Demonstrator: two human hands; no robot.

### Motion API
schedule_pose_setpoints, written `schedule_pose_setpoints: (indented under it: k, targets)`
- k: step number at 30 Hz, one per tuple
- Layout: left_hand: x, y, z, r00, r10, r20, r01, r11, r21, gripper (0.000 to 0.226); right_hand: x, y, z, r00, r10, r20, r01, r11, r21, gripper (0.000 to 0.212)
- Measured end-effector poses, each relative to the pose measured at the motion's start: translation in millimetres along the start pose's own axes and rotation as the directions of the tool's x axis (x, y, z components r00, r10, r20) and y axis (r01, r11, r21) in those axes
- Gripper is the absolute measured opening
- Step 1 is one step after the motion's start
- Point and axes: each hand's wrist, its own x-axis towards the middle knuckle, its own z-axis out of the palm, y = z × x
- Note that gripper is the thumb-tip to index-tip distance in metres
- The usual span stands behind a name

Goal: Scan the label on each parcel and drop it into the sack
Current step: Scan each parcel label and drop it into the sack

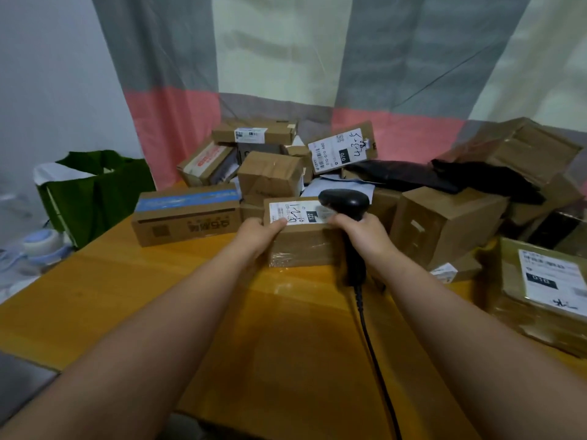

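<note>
A small brown cardboard parcel (301, 242) stands on the orange table (158, 296), its white label (295, 212) facing up. My left hand (259, 233) grips the parcel's left side, thumb on the label's edge. My right hand (365, 233) holds a black handheld scanner (344, 201) by its handle, the scanner head hanging just over the label's right end. The scanner's black cable (374, 350) runs down toward me. A green sack (95, 192) stands open off the table's left edge.
Several cardboard parcels are heaped behind and to the right: a long box with blue tape (187, 217), a labelled box (343, 150), a big box (444, 223) and a labelled one at the right edge (546, 287). Black plastic bags (444, 177) lie across the heap. A striped curtain hangs behind.
</note>
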Motion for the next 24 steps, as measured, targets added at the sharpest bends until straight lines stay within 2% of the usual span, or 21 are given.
schedule_pose_setpoints:
  k: [3,6,8,11,14,16,19,24]
  targets:
    - [-24.1,-17.3,-1.0,1.0,0.023,-0.008,-0.025,0.972,-0.232,0.051,-12.9,4.5,-1.2,0.999,-0.033,-0.006,0.033,0.999,-0.008,0.045]
    - [-53.1,-36.2,-3.6,0.996,0.092,0.013,-0.082,0.941,-0.327,0.065,-41.8,7.6,-6.4,0.999,-0.041,0.024,0.041,0.999,0.019,0.038]
    - [-69.5,-38.8,-8.2,0.991,0.132,0.017,-0.116,0.922,-0.369,0.066,-63.9,9.8,-7.2,0.998,-0.029,0.052,0.028,0.999,0.029,0.026]
    - [-83.8,-32.6,-21.3,0.98,0.2,-0.001,-0.192,0.941,-0.277,0.056,-90.9,11.4,-3.6,0.997,-0.03,0.066,0.022,0.992,0.125,0.01]
    - [-90.2,-21.7,-36.6,0.947,0.316,-0.05,-0.319,0.942,-0.1,0.038,-110.6,15.0,5.1,0.99,0.062,0.128,-0.11,0.904,0.413,0.019]
    - [-97.3,-11.2,-44.2,0.909,0.415,-0.045,-0.417,0.907,-0.066,0.025,-126.0,18.4,16.7,0.975,0.102,0.199,-0.189,0.85,0.491,0.02]
    - [-104.3,-5.9,-52.1,0.835,0.549,0.017,-0.549,0.834,0.057,0.018,-141.7,30.5,32.9,0.966,0.125,0.225,-0.212,0.881,0.422,0.023]
    - [-106.9,-17.8,-49.0,0.816,0.577,0.031,-0.578,0.814,0.052,0.02,-157.2,33.8,18.8,0.982,0.106,0.154,-0.139,0.966,0.219,0.024]
